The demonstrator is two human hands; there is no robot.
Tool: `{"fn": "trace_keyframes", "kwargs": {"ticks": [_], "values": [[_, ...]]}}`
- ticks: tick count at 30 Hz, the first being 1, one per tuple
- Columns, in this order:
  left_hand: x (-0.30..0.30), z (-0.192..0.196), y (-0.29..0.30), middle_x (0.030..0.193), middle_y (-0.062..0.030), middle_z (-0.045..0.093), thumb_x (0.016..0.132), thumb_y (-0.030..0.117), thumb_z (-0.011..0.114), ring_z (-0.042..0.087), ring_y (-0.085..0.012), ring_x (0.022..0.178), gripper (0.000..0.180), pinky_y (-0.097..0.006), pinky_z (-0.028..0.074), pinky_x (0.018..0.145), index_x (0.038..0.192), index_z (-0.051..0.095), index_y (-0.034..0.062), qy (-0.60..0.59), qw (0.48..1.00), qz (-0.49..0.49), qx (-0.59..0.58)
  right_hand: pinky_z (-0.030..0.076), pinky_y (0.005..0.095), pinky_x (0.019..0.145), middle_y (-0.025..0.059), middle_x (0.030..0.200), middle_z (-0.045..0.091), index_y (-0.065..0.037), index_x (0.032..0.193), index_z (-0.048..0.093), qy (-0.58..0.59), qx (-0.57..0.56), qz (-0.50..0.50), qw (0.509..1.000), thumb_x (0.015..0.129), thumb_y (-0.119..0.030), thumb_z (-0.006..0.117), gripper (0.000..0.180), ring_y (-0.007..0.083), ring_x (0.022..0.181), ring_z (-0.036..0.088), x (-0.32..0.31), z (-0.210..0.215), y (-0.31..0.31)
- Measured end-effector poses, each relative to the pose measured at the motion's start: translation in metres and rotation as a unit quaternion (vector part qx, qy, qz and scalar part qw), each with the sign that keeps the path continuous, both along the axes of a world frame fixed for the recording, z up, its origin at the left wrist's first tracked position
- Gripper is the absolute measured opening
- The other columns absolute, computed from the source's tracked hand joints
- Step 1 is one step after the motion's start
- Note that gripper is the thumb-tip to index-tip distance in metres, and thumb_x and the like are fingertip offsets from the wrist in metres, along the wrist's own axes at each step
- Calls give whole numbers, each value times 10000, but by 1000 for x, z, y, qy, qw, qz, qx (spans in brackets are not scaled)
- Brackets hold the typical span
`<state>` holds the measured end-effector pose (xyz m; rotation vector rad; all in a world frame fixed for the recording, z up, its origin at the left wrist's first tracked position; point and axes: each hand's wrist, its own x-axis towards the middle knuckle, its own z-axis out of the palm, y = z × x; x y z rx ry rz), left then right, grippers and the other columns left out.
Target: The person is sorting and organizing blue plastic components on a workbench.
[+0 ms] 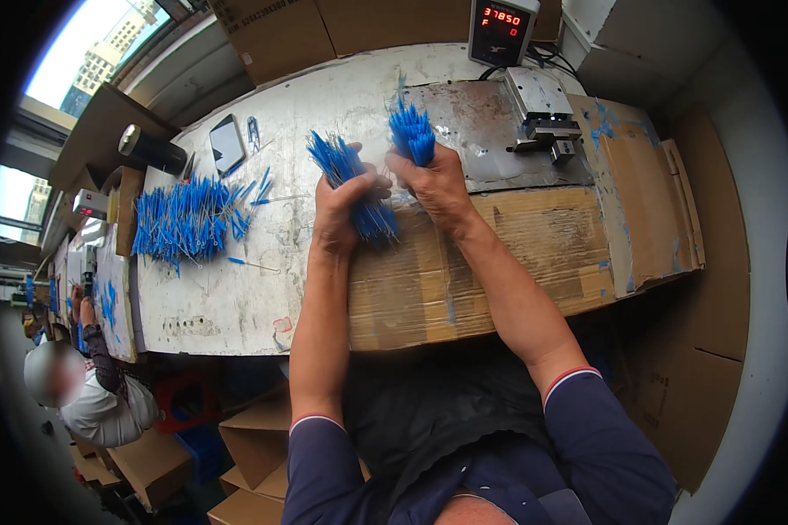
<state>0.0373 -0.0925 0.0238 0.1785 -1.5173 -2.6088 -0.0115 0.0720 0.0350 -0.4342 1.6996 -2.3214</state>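
My left hand (341, 203) is wrapped round a thick bundle of blue-handled wires (334, 157), whose ends stick out above and below the fist. Close beside it, my right hand (439, 185) grips a second bundle of blue-handled wires (411, 131), held upright with the blue ends on top. The two hands are almost touching above the table, and motion blurs the fingers a little. To their left, a wide heap of the same blue-handled wires (184, 223) covers the white tabletop (236, 306), with a few loose ones around it.
A metal clamping device (543, 109) stands at the back right, near a box with a red display (502, 33). Flattened cardboard (517, 262) covers the table's right front. A phone (228, 144) and black cylinder (153, 150) lie back left. Another person (105, 385) works at far left.
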Motion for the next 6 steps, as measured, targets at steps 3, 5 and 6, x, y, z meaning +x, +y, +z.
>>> {"fn": "trace_keyframes", "kwargs": {"ticks": [3, 5, 6], "values": [[-1, -3, -4, 1012, -121, 658, 811, 83, 772, 735, -275, 887, 704, -403, 622, 804, 1414, 426, -30, -3, 1000, 2, 23, 383, 209, 542, -68, 756, 598, -83, 964, 703, 15, -23, -55, 998, 927, -109, 746, 62, 24, 599, 487, 2, 0, -3], [-3, -5, -9, 963, -114, 652, 827, 82, 762, 736, -309, 925, 713, -449, 622, 862, 1423, 380, 1, 7, 999, 21, 47, 404, 203, 522, -50, 744, 605, -68, 1027, 689, -39, -88, -95, 991, 938, -106, 731, 106, 33, 588, 506, -2, 3, 1], [-5, -9, -12, 981, -127, 655, 832, 89, 767, 739, -317, 933, 721, -469, 627, 853, 1429, 370, 5, 20, 998, 38, 56, 434, 214, 506, -31, 730, 611, -46, 1039, 676, -28, -121, -98, 987, 946, -107, 724, 120, 46, 576, 514, -8, 3, 6]]}}
